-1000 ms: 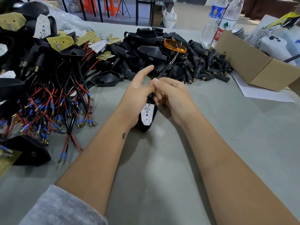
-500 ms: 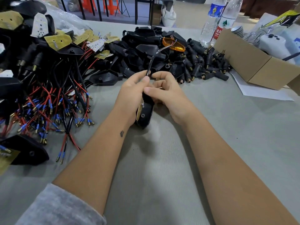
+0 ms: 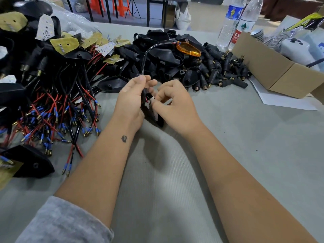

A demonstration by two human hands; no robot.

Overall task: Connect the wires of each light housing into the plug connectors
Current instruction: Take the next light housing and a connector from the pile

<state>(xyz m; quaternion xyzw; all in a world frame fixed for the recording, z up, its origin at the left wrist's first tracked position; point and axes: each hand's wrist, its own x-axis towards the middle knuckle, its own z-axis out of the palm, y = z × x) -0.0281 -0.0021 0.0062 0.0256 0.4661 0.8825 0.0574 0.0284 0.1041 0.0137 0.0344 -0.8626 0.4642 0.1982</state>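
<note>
Grey table, both hands around black light housing

The left hand and right hand largely hide the black housing.

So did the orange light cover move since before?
Cannot tell. The orange cover sits at the same spot on the black pile, left of the bottles; only the camera seems to have shifted.
</note>
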